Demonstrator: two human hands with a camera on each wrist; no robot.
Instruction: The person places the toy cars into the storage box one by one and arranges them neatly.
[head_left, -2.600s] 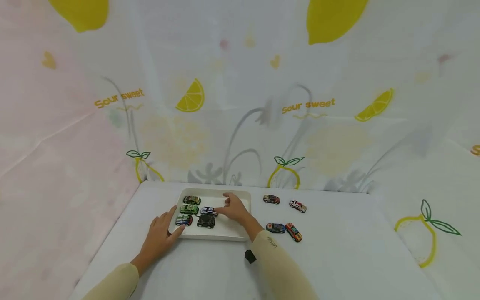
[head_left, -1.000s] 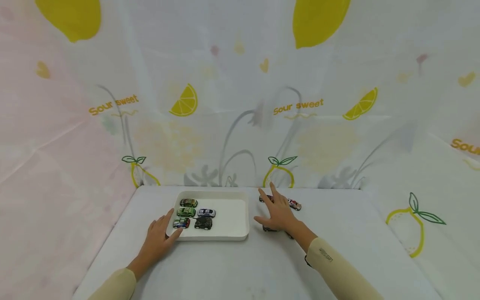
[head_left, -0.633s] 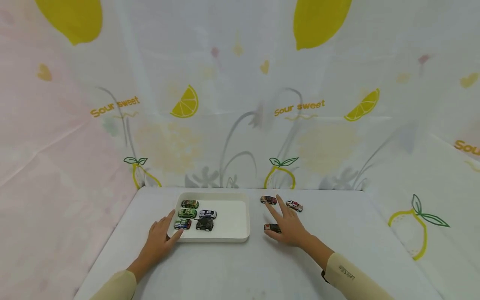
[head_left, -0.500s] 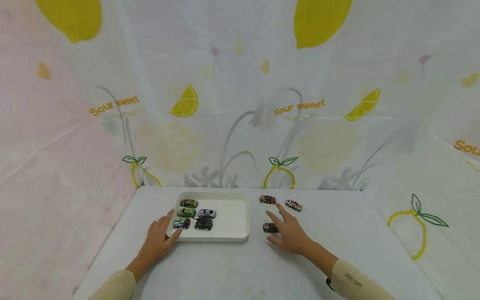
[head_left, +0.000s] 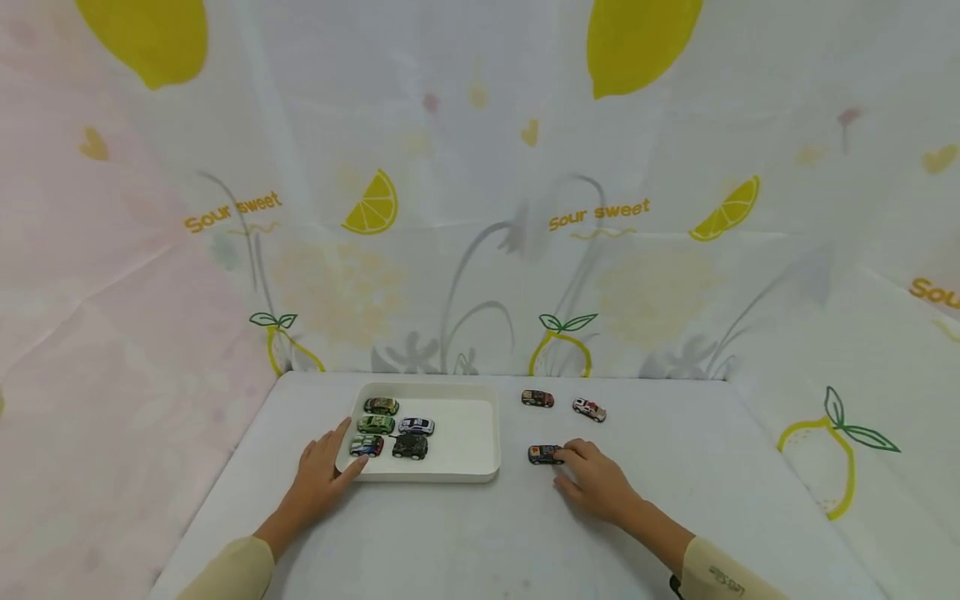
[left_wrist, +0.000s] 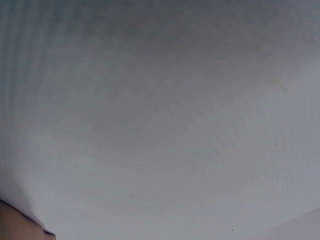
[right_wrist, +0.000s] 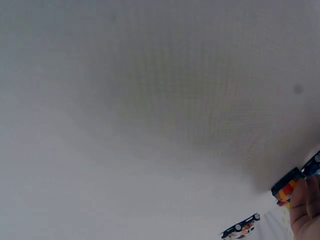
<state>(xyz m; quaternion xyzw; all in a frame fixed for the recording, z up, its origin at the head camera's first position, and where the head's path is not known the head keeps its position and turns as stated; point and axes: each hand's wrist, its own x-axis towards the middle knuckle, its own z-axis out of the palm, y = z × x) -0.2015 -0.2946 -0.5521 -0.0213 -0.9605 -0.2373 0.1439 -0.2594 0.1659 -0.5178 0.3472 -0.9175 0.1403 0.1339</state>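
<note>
Pinching the orange-red toy car (right_wrist: 288, 188) is the step in hand, as I read it. Right hand (head_left: 597, 483) has thumb and fingers curled on it; car sits right of the white tray (head_left: 461, 478), over or on the tabletop (head_left: 442, 542), tight against or just beside the blue toy car (head_left: 543, 454). Left hand (head_left: 318, 475) lies along the tray's left side, fingers extended, thumb over the front corner, gripping nothing.

Doing it well, my take: squeeze the car by its sides, light pressure, off the wheels so it can't roll out. Lift straight up before going sideways, otherwise it'll likely nudge the blue one. Watch fingertip clearance on that side. Left hand needs only light contact; pushing could slide the tray.

Hard to see:
- Head view: right hand fully covers the orange-red car and overlaps the blue one's right end.
- Right wrist view: grip is jammed into the lower right corner, hand and blue car cut off. Can't tell whether the held car is off the surface.
- Left wrist view: blurred pale surface plus a strip of skin, no use. Whether the left fingers actually touch the tray: can't confirm.
</note>
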